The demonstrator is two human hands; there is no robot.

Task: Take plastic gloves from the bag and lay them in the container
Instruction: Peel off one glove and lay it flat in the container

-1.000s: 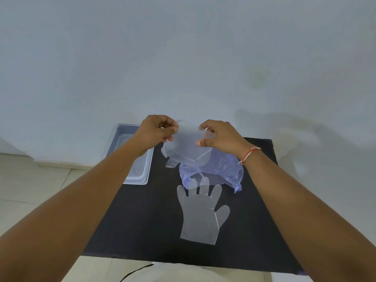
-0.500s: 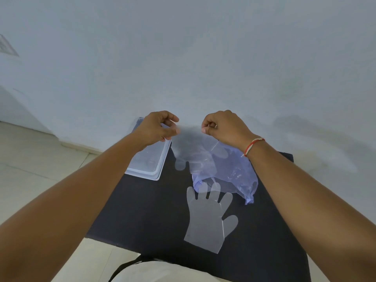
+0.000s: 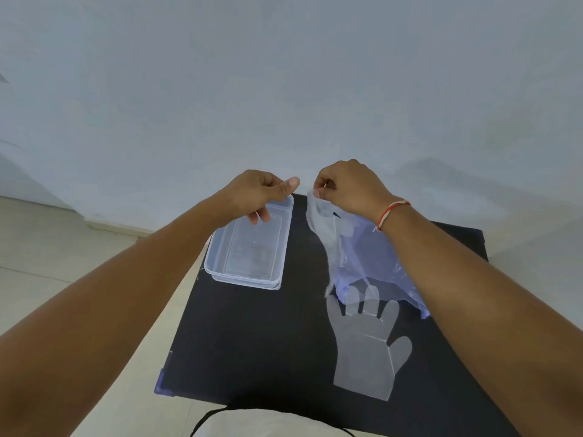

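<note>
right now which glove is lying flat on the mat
The glove nearest the person, spread flat, fingers toward the blue bag. The other glove hangs crumpled from the right hand.

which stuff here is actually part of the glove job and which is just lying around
Part of the job:
- clear container
- bluish plastic bag
- glove pinched by the right hand, hanging
- flat glove on the mat
- left hand

Just there:
- black mat
- red wrist thread

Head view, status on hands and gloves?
Right hand pinching a glove aloft. Left hand pinched, hold unclear. Another glove flat on mat. Container unobstructed.
</note>
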